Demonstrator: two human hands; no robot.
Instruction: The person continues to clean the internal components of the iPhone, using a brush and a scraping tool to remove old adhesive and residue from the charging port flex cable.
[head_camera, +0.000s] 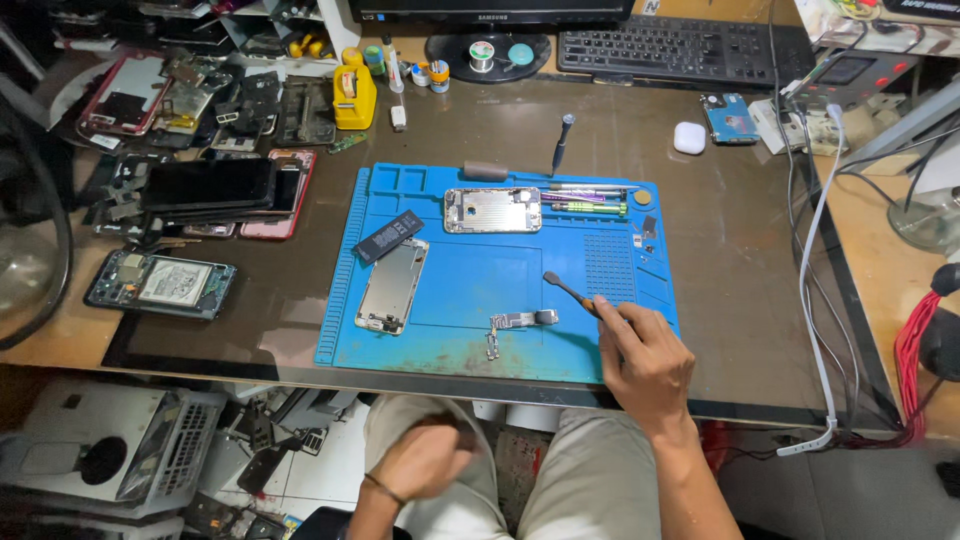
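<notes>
- Our right hand (645, 360) rests on the blue silicone repair mat (470, 290), fingers pinched around a thin dark-handled spudger (570, 291) whose tip points up-left.
- The small silver logic board (520, 322) lies just left of that hand, long axis running left-right, below the tool's tip and apart from it.
- Our left hand (425, 460), loosely curled and blurred, sits on our lap below the worktop (740, 260), farther off; we cannot tell whether it holds anything.
</notes>
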